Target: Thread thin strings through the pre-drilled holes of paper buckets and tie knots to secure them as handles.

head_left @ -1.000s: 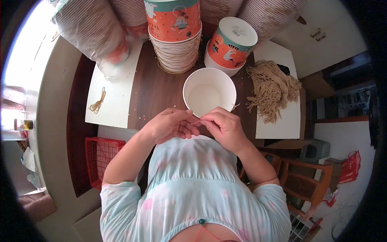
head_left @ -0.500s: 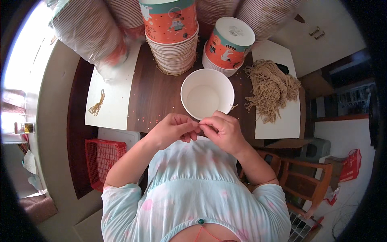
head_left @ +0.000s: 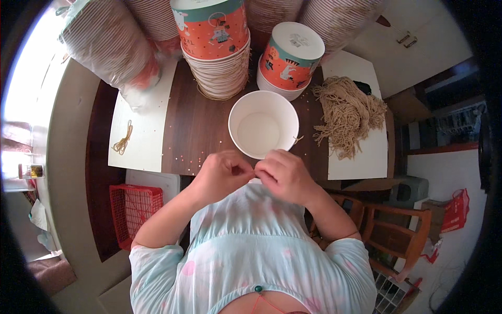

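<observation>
A white paper bucket (head_left: 259,131) stands on the table right in front of me, its mouth toward me and its inside bare. A short end of tan cord (head_left: 298,139) pokes out at its right side. Just below the bucket's near rim, my left hand (head_left: 222,175) and my right hand (head_left: 285,175) meet fingertip to fingertip. Both are closed in a pinch; whatever lies between the fingers is too small and hidden to make out. To the right lies a loose heap of tan cords (head_left: 349,115).
Behind the bucket stand a tall stack of upturned orange-and-green buckets (head_left: 217,36) and a shorter stack (head_left: 290,57). Bagged bucket stacks (head_left: 107,42) crowd the back. A small cord bundle (head_left: 123,138) lies at left. Below the table's left end sits a red basket (head_left: 136,212).
My left hand has turned, with its fingers curled in more, and both hands have dropped slightly toward me. The whole view has shifted a little; the bucket stays in place.
</observation>
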### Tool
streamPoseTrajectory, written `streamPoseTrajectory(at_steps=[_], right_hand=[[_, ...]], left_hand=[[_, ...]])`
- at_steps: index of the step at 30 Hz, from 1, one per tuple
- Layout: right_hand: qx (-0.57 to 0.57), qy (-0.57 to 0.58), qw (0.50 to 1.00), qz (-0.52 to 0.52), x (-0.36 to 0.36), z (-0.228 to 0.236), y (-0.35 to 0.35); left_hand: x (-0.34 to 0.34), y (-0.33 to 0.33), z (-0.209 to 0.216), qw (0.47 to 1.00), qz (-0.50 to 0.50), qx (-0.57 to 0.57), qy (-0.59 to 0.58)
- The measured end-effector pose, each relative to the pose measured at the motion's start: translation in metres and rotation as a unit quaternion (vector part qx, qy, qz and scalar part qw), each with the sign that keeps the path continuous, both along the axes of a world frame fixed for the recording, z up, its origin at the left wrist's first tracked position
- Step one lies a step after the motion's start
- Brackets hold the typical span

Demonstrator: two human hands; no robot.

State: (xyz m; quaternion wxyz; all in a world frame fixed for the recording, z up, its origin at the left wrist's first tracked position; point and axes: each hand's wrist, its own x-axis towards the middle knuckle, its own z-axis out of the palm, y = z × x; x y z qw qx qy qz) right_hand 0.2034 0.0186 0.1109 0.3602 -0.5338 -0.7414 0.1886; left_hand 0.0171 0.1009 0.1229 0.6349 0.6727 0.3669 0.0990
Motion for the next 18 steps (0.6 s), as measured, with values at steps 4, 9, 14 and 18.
streamPoseTrajectory(at_steps=[4, 9, 14, 18], right_hand=[[0.055, 0.011, 0.985, -0.162, 0.039, -0.011, 0.025], [-0.061, -0.118, 0.978, -0.163, 0.09, -0.037, 0.082], [-0.132, -0.176, 0.968, -0.119, 0.073, -0.018, 0.079], [-0.134, -0.188, 0.961, -0.153, 0.059, 0.019, 0.065]], left_hand=[[0.01, 0.032, -0.009, 0.952, 0.132, 0.275, 0.014], [0.031, 0.092, -0.075, 0.906, 0.161, 0.386, 0.067], [0.028, 0.107, -0.095, 0.98, 0.165, -0.041, -0.099], [0.028, 0.097, -0.074, 0.954, 0.157, -0.188, -0.174]])
